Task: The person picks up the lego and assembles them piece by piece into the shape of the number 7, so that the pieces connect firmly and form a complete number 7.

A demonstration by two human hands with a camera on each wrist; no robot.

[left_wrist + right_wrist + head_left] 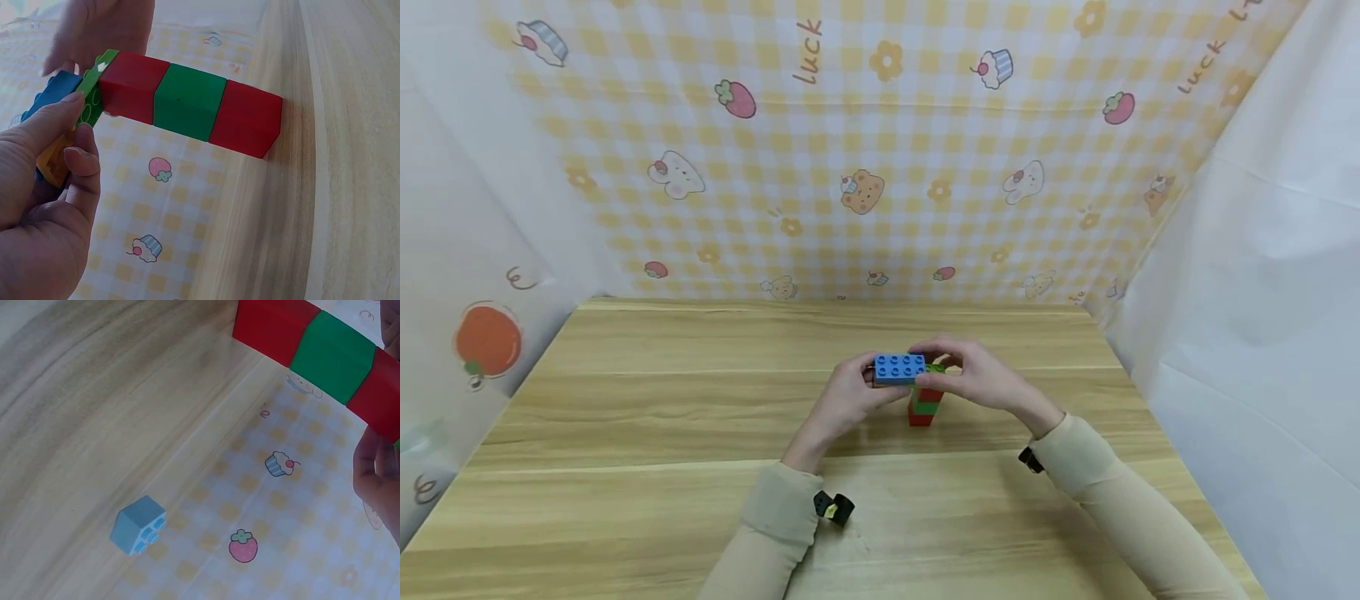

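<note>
Building bricks are stacked in a tower: a red brick (249,119), a green brick (189,102), another red brick (135,87) and a light green plate (94,84). A blue brick (898,367) sits studs-up over the plate, jutting left of the tower. My left hand (850,396) grips this overhanging top from the left, its fingers curled about a yellow brick (55,155) and the thumb along the blue brick. From the right, my right hand (973,375) pinches the blue brick's right end, thumb in front and fingers behind.
A light blue brick (139,525) rests on the wooden table (647,417) near its back edge, seen only in the right wrist view. A checked curtain (925,150) hangs behind the table, with white cloth (1247,275) along the sides.
</note>
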